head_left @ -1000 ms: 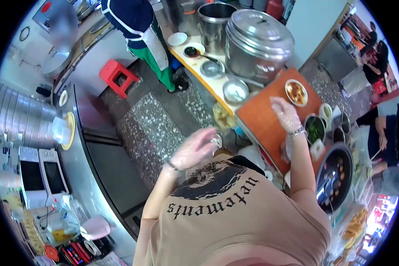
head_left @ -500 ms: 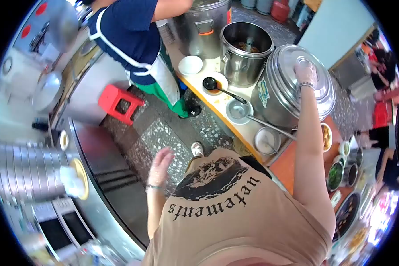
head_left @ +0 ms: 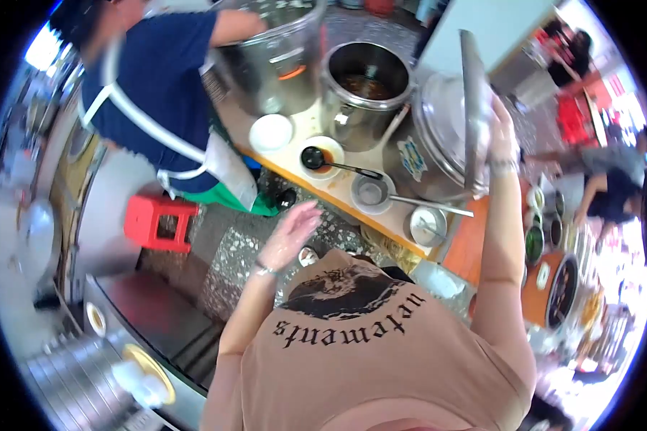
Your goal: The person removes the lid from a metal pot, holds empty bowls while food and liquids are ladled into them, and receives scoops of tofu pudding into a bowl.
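Observation:
My right hand (head_left: 502,133), in a clear glove, grips a large metal pot lid (head_left: 474,115) from its far side. The lid is tilted up nearly edge-on above the big steel pot (head_left: 428,169), whose pale round opening shows partly behind it. The hand hides the lid's handle. My left hand (head_left: 292,233), also gloved, hangs in the air in front of the counter with its fingers stretched out and nothing in it. Nearest to it on the counter are a bowl of brown sauce with a black ladle (head_left: 314,157) and a long-handled metal ladle (head_left: 374,192) in a bowl.
A co-worker in a white apron (head_left: 133,126) reaches into a tall steel pot (head_left: 277,72). Between the pots stands an open one (head_left: 366,86) with dark broth. A white bowl (head_left: 271,133) is on the counter. A red stool (head_left: 158,221) and stacked steamers (head_left: 79,373) are at left.
My right hand has lifted the lid off the big pot and tipped it upright. My left hand has risen toward the counter. The view has shifted, and the co-worker's arm now reaches into the tall pot.

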A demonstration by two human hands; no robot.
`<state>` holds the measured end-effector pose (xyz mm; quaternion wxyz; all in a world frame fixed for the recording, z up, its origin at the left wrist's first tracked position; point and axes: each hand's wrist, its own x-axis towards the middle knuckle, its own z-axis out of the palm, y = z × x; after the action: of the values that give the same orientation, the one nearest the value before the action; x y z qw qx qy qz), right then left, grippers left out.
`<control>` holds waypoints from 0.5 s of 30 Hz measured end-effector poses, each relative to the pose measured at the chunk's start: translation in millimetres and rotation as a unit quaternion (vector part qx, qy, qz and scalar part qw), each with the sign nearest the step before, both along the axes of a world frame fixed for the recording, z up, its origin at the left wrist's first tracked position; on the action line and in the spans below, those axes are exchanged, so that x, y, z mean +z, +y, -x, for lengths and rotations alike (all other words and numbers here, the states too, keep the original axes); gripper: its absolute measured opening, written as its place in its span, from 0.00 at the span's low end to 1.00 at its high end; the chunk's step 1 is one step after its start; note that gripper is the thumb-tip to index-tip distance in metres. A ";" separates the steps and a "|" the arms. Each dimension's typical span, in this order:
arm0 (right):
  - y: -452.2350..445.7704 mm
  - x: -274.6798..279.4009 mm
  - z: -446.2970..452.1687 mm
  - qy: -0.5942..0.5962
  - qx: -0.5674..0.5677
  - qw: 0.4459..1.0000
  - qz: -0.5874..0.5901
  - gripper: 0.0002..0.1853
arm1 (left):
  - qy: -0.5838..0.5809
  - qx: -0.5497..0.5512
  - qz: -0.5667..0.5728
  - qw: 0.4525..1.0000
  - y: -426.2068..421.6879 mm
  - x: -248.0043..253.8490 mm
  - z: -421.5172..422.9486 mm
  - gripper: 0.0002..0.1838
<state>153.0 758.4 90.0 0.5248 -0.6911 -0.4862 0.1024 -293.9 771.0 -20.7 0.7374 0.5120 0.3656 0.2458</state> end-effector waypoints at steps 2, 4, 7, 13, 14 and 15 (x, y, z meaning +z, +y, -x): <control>-9.3 -16.1 42.7 0.156 0.128 0.978 -0.045 0.24 | -0.055 0.045 0.056 0.996 -8.1 -3.2 -13.4 0.22; -10.8 -48.1 96.0 0.356 0.249 0.900 -0.041 0.24 | -0.112 0.120 0.119 0.979 -22.6 2.2 -19.0 0.25; -17.1 -101.9 171.8 0.550 0.371 0.745 0.075 0.25 | -0.189 0.217 0.205 0.935 -58.4 5.6 1.4 0.28; -51.0 -132.6 297.5 0.632 0.509 0.487 0.324 0.26 | -0.320 0.443 0.151 0.824 -180.1 -1.1 96.4 0.19; -52.3 -132.5 324.6 0.629 0.525 0.447 0.359 0.27 | -0.326 0.472 0.139 0.807 -203.5 -0.2 111.1 0.19; -55.5 -133.7 356.3 0.625 0.540 0.406 0.392 0.27 | -0.319 0.516 0.120 0.786 -227.0 0.2 125.5 0.18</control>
<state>-203.2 702.9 -43.6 0.1908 -0.1600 -0.2028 0.9470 -419.4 544.0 -20.5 0.6309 0.0475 0.3460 0.6929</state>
